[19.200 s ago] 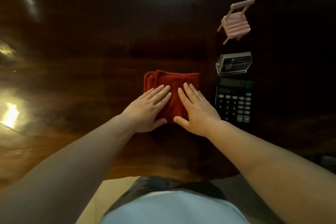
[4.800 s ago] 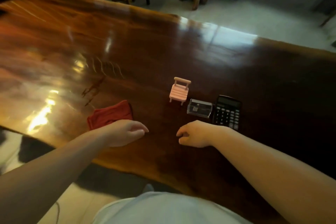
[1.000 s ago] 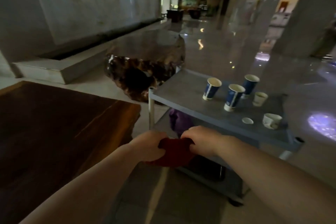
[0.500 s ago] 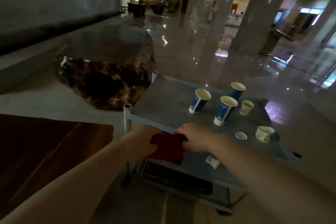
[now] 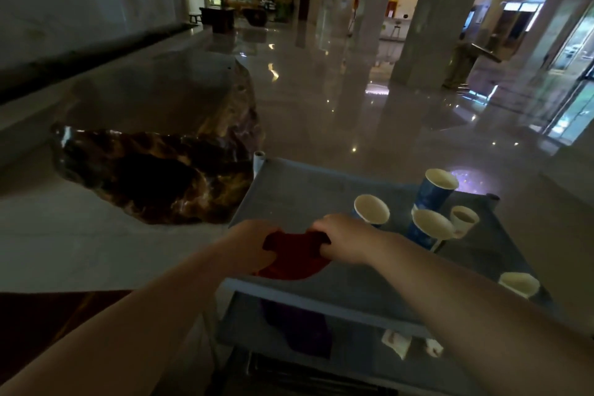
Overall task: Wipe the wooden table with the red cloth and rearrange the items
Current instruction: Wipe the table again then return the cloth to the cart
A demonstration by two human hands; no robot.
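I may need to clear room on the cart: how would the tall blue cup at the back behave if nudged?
The blue cup looks like thin paper, so probably light. It is tall and narrow, and seems to lean already, so a nudge may well tip it. I cannot tell whether it holds liquid. Both hands are busy gripping the cloth.

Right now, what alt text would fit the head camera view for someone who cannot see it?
Both hands, left hand and right hand, hold a red cloth over the top shelf of a grey cart, beside several paper cups. A dim, glossy lobby stretches beyond.
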